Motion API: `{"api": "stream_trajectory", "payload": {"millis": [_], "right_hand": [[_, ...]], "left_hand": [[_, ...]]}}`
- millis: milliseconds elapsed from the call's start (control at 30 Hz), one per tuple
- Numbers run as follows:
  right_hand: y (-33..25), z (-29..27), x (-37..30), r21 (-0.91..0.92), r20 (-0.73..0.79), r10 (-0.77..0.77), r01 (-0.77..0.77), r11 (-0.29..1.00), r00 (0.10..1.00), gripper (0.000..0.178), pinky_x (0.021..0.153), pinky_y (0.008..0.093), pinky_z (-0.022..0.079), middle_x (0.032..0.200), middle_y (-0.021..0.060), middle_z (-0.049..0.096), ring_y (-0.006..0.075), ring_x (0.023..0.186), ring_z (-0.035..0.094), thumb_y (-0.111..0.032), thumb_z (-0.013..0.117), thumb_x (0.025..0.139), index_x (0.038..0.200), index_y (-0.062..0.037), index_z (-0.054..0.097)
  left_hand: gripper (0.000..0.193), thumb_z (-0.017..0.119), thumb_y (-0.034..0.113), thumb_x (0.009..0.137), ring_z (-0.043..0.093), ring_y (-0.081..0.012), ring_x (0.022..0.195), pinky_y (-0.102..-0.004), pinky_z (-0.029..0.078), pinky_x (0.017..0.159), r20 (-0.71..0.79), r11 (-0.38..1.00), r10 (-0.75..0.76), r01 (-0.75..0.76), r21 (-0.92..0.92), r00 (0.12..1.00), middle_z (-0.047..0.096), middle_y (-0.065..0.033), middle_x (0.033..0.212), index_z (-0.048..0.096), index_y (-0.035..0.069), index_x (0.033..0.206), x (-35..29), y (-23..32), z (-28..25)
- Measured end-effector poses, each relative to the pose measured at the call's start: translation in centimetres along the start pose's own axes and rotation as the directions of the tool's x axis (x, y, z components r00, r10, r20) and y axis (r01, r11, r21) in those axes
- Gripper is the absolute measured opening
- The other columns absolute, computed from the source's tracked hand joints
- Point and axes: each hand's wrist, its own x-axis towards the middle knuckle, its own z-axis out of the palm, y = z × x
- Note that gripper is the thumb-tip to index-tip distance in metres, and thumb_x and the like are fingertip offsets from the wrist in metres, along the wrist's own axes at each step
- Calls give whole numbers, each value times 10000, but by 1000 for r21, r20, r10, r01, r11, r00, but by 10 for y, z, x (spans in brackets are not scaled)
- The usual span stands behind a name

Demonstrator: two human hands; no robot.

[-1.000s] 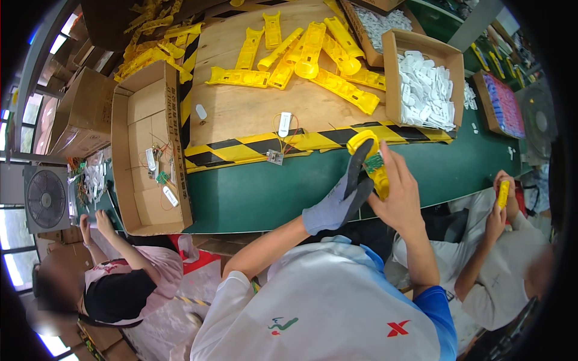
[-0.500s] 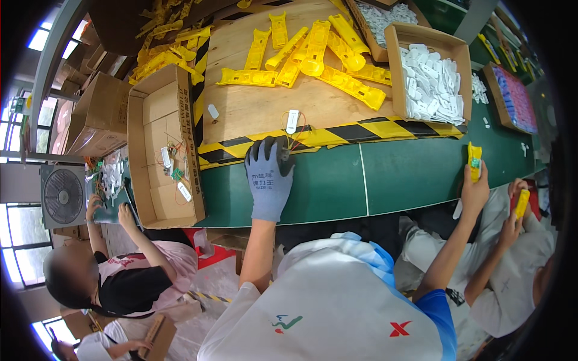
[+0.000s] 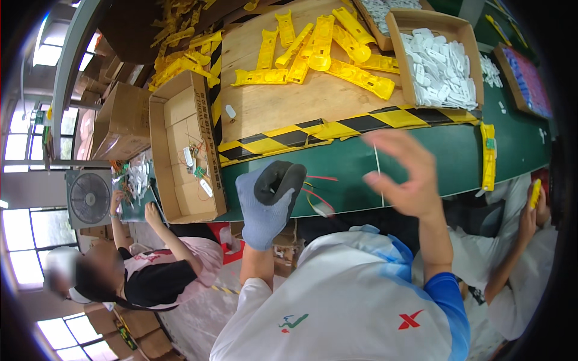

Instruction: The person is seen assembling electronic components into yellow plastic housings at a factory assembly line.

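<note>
My left hand (image 3: pixel 270 195), in a grey-blue glove with dark fingertips, is closed in a fist near the green table's front edge. Thin red and yellow wires (image 3: pixel 320 178) stick out of the fist to the right, with a small blurred whitish piece (image 3: pixel 324 209) at their lower end. Whatever else lies inside the fist is hidden. My bare right hand (image 3: pixel 409 171) hovers above the table, fingers apart and blurred by motion, holding nothing I can see. To its right, a long yellow plastic shell (image 3: pixel 489 157) with a green circuit board lies across the table edge.
More yellow shells (image 3: pixel 322 45) lie on a wooden board edged with striped tape (image 3: pixel 271 144). A carton of white plastic parts (image 3: pixel 477 60) stands at the right. A shallow carton (image 3: pixel 171 204) at left holds wired pieces. Co-workers sit on both sides, one holding a yellow piece (image 3: pixel 534 194).
My left hand has picked up the wired white piece from the striped tape and drawn it nearer. My right hand has let go of the yellow shell and moved left.
</note>
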Motion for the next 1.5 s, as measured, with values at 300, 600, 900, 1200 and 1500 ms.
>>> {"api": "stream_trajectory", "payload": {"millis": [300, 600, 900, 1200, 1500], "right_hand": [[-2, 46, 4, 429, 67, 164, -176, 886, 984, 169, 662, 274, 532, 883, 114, 685, 182, 750, 681, 39, 700, 792, 960, 17, 700], [15, 42, 2, 340, -65, 117, -88, 936, 991, 120, 669, 266, 511, 856, 98, 697, 168, 741, 665, 17, 700, 806, 923, -6, 696], [20, 32, 1, 302, 0, 171, -163, 939, 985, 178, 734, 271, 518, 927, 113, 707, 185, 840, 683, -22, 709, 810, 987, -6, 691], [25, 32, 10, 226, -126, 150, -118, 967, 981, 373, 916, 311, 475, 1087, 122, 683, 215, 992, 660, -85, 711, 807, 1160, 2, 625], [-1, 47, 20, 432, -188, 243, -142, 891, 952, 478, 848, 297, 529, 1059, 129, 683, 187, 953, 671, -32, 765, 765, 1203, -7, 575]], "left_hand": [[213, 566, 170, 952, 557, -90, 567, -216, 393, 494, 278, 827, -247, 351, -439, 928, 614, -48, 740, 632, -32, 975, 3, 10, 25], [216, 556, 106, 950, 656, -154, 747, -260, 489, 710, 364, 865, -213, 348, -362, 907, 670, -82, 884, 619, -34, 1101, 4, 0, 32], [207, 598, 34, 903, 659, -186, 835, -293, 524, 790, 366, 595, -232, 429, -679, 901, 642, -93, 994, 622, -8, 1104, 2, -26, 51], [555, 827, -57, 665, 622, -159, 943, -298, 514, 820, -42, 779, 172, -162, -606, 984, 640, -88, 1087, 590, 15, 1162, 7, -27, 59], [478, 772, -35, 669, 628, -330, 989, -408, 518, 849, -174, 794, 602, -561, 233, 780, 641, -144, 1092, 635, 24, 1123, 8, -28, 67]]}}
